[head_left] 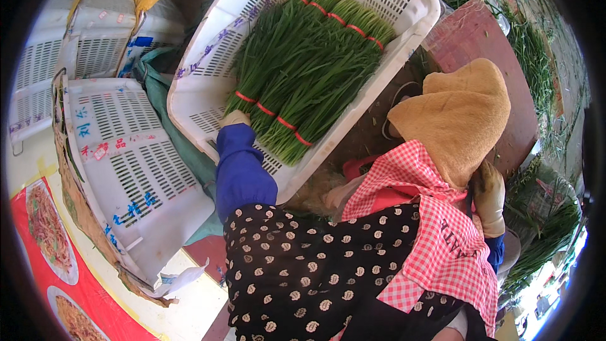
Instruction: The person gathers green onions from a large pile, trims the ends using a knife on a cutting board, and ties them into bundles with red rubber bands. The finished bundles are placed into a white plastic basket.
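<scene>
A white slotted plastic crate [292, 188] lies before me, tilted in view. In it are bunches of green garlic chives [312, 61] laid side by side, with red bands [286, 123] near both ends. My left hand [235, 118], in a pale glove under a blue sleeve, reaches over the crate's near left corner and touches the stem ends of the leftmost bunch. Its fingers are mostly hidden. My right hand [489, 194], in a soiled pale glove, hangs beside a tan towel [454, 118] draped over my knee; its fingertips are out of sight.
More white slotted crates [132, 151] stand at the left, one bearing handwriting. Green cloth [158, 85] lies between them and the chive crate. A reddish board [492, 57] is at the right, with loose chives [532, 52] beyond and bagged greens [544, 222] below.
</scene>
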`<action>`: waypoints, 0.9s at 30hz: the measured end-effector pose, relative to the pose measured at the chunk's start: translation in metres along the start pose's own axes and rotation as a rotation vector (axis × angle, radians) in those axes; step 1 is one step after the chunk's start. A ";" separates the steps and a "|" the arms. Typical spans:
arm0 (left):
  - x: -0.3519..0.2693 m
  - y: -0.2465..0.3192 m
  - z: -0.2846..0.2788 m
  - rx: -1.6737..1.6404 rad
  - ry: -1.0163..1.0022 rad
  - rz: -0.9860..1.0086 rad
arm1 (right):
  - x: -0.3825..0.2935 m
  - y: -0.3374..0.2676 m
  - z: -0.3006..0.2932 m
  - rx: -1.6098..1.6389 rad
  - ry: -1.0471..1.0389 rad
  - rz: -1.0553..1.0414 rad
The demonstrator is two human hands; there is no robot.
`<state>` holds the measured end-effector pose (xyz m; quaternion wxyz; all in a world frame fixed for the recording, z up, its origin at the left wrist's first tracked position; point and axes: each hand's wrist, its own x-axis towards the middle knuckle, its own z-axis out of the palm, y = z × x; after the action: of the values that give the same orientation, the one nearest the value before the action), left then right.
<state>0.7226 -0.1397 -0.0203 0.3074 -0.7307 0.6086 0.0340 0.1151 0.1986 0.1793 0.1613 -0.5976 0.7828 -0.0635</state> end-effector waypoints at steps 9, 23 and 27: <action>0.058 -0.011 0.075 -0.208 -0.110 -0.069 | -0.002 0.006 0.007 -0.032 0.025 -0.004; -0.017 0.106 -0.044 -1.780 -0.194 0.179 | 0.011 -0.015 -0.009 0.118 -0.044 0.082; -0.088 0.185 -0.163 -1.712 -0.191 0.751 | 0.008 -0.018 -0.010 0.165 0.088 -0.007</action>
<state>0.4780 -0.1561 0.0736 -0.3169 -0.4581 0.5447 0.6269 0.1268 0.1851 0.1927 0.1751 -0.5817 0.7791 -0.1545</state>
